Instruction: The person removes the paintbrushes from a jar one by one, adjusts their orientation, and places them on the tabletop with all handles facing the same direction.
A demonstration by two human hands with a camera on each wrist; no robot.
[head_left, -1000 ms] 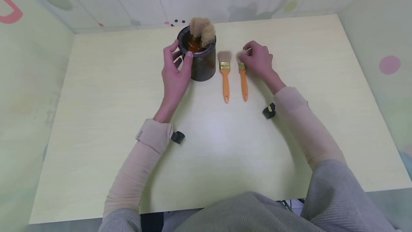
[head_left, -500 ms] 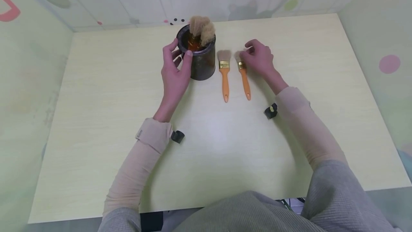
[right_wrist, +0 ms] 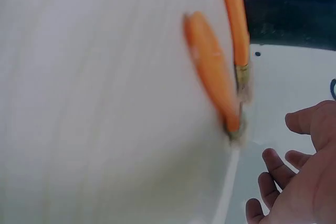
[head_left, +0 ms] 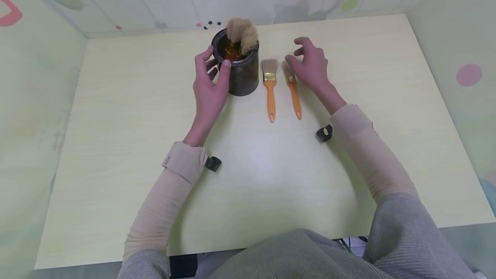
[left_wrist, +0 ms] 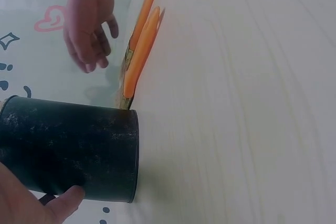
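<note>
A dark round pot [head_left: 241, 70] stands at the back of the pale table [head_left: 116, 150], with brush bristles [head_left: 241, 34] sticking out of its top. My left hand [head_left: 209, 82] grips the pot's left side, thumb on the wall [left_wrist: 63, 203]. Two orange-handled paintbrushes lie side by side right of the pot: one [head_left: 269, 87] close to it, the other [head_left: 293, 91] further right. My right hand [head_left: 310, 66] hovers just above the right brush's bristle end with fingers spread, holding nothing. In the right wrist view both orange handles [right_wrist: 212, 72] lie beside my fingers [right_wrist: 273, 163].
Patterned walls enclose the table at the back and both sides. A small black clip-like device sits at each wrist [head_left: 212, 163] [head_left: 323, 133]. The table's front edge [head_left: 232, 251] runs just before my body.
My right hand has let go of the right brush's bristle end, lifted slightly and spread its fingers. The brush now lies flat. My left hand and the pot have stayed put.
</note>
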